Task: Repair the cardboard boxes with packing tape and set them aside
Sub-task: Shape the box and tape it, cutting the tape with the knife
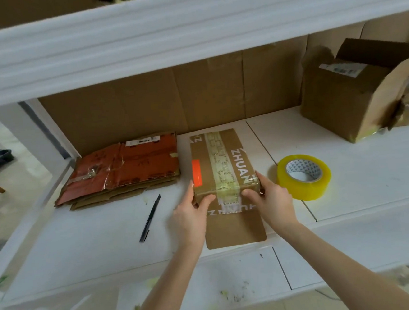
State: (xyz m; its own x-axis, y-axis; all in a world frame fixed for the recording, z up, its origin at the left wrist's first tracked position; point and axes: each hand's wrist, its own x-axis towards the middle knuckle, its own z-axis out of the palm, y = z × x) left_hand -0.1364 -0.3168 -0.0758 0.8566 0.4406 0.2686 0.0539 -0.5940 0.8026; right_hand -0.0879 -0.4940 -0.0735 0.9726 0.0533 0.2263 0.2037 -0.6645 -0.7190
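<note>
The person's body shows as two hands and two forearms only. The left hand (191, 215) lies at the left of the taped box (220, 163), the right hand (271, 198) at its right. The left forearm (165, 282) and right forearm (344, 261), below the box, are bare along their whole visible length. One left fingernail (191, 183), at the box's left edge, extends just past the fingertip.
</note>
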